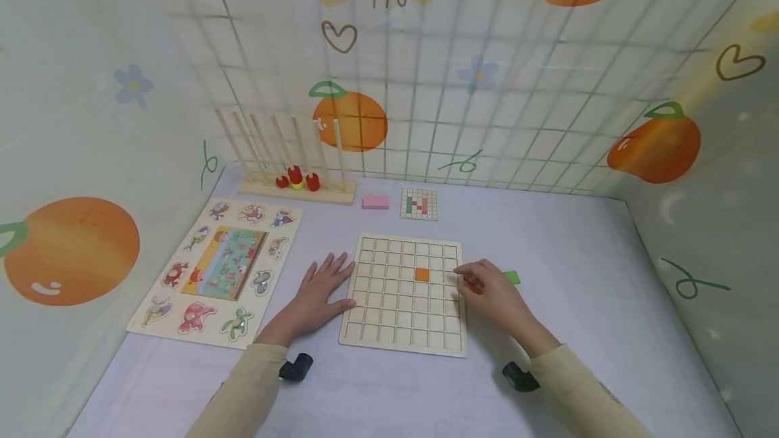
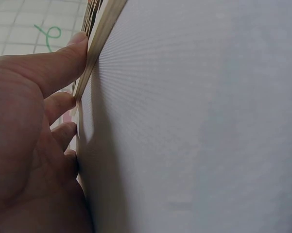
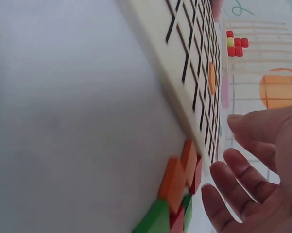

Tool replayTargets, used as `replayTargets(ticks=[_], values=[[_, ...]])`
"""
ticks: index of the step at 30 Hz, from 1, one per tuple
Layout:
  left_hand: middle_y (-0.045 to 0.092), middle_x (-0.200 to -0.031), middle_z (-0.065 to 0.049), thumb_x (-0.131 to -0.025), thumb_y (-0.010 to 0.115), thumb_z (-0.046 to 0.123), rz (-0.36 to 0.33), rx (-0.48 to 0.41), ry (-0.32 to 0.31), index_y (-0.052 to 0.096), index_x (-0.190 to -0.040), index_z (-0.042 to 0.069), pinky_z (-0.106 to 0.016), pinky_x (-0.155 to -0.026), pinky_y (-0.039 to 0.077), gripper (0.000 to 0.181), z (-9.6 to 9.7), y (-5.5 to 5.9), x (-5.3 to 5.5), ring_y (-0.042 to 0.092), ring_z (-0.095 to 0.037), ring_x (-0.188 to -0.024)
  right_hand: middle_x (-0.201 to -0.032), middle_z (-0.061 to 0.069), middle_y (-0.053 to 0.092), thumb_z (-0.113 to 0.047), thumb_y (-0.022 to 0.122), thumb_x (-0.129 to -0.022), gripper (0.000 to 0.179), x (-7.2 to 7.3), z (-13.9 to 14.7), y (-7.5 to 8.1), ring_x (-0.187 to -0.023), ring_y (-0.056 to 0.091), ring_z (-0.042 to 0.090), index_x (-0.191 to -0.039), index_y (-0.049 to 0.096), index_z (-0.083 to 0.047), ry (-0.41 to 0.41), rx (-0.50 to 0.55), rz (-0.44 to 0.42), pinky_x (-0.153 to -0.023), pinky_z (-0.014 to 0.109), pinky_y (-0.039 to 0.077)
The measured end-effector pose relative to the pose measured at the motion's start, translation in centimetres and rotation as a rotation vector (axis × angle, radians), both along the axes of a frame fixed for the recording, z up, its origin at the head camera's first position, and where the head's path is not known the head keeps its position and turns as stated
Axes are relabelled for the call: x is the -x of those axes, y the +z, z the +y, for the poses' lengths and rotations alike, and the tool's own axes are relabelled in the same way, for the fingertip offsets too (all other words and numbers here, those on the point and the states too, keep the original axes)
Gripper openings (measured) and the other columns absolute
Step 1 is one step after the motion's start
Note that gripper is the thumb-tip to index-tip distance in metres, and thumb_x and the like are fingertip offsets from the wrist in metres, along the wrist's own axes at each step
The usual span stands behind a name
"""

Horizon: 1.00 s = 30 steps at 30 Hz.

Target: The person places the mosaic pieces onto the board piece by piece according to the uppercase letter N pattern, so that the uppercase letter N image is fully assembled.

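A pale wooden grid board [image 1: 389, 316] lies flat on the table, with one orange square tile [image 1: 422, 274] in a cell right of its middle. My left hand [image 1: 313, 299] rests with spread fingers on the table; its thumb and fingertips touch the board's left edge. Above the board's right edge hovers my right hand [image 1: 502, 299], fingers loosely bent and thumb apart, with nothing seen between them. Below it, the right wrist view shows loose orange tiles [image 3: 173, 179], green tiles [image 3: 155, 218] and red tiles [image 3: 197, 175] beside the board. My hand mostly hides these in the head view.
Behind the board lie a pink block [image 1: 375, 203] and a small pattern card [image 1: 419, 204]. A wooden peg rack [image 1: 298, 190] with red and yellow beads stands at the back left. To the left lies a sea-animal puzzle board [image 1: 213, 317]. Printed curtains [image 1: 517, 120] surround the table.
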<state>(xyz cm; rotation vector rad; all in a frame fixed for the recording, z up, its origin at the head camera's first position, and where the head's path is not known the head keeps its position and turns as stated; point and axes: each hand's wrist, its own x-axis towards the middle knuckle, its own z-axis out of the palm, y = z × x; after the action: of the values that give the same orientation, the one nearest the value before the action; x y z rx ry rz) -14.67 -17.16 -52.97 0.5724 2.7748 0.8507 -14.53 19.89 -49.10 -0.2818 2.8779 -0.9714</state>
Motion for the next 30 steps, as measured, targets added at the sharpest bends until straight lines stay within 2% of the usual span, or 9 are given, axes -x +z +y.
replayTargets(ticks=[2,9,14,21,30], values=[[0.018,-0.169,-0.009,-0.095,0.07,0.041,0.002,0.0,-0.001,0.035,-0.159,0.011,-0.054,-0.126,-0.003,0.079,0.0,0.0,0.0,0.004,-0.032,-0.157,-0.113,0.008,0.064,-0.015,0.075,-0.092,0.033,-0.3,0.6,0.0,-0.095,0.059,0.021,-0.124,0.07,-0.01,-0.009,0.0,-0.004,-0.083,0.038,0.054],[0.018,-0.169,-0.008,-0.095,0.07,0.041,-0.001,0.002,-0.001,0.035,-0.159,0.012,-0.054,-0.126,-0.004,0.079,-0.1,-0.2,0.1,0.004,-0.032,-0.157,-0.114,0.007,0.065,-0.014,0.078,-0.09,0.033,-0.7,2.0,-0.5,-0.08,0.061,0.016,-0.121,0.071,-0.009,-0.026,0.04,-0.033,-0.066,0.026,0.056],[0.017,-0.169,-0.008,-0.095,0.07,0.042,-0.007,0.003,-0.003,0.035,-0.16,0.012,-0.055,-0.125,-0.004,0.079,-0.1,-0.2,0.0,0.004,-0.033,-0.157,-0.104,0.004,0.066,-0.006,0.075,-0.086,0.033,-0.8,2.6,-0.8,-0.08,0.055,0.015,-0.12,0.073,-0.009,-0.016,0.018,0.002,-0.066,0.025,0.05],[0.017,-0.17,-0.008,-0.095,0.07,0.042,-0.009,0.007,-0.002,0.035,-0.16,0.012,-0.054,-0.126,-0.004,0.079,-0.1,-0.2,0.1,0.004,-0.032,-0.157,-0.087,0.0,0.058,-0.004,0.074,-0.085,0.034,-0.6,2.7,-1.3,-0.075,0.05,0.016,-0.118,0.073,-0.01,-0.02,-0.004,-0.014,-0.059,0.025,0.042],[0.017,-0.17,-0.007,-0.095,0.069,0.042,-0.012,0.01,0.0,0.034,-0.16,0.012,-0.053,-0.126,-0.004,0.079,0.0,-0.2,0.1,0.003,-0.031,-0.157,-0.087,-0.001,0.058,-0.006,0.077,-0.085,0.028,-0.3,2.5,-1.7,-0.075,0.051,0.016,-0.112,0.073,-0.01,-0.039,-0.028,-0.032,-0.057,0.025,0.043]])
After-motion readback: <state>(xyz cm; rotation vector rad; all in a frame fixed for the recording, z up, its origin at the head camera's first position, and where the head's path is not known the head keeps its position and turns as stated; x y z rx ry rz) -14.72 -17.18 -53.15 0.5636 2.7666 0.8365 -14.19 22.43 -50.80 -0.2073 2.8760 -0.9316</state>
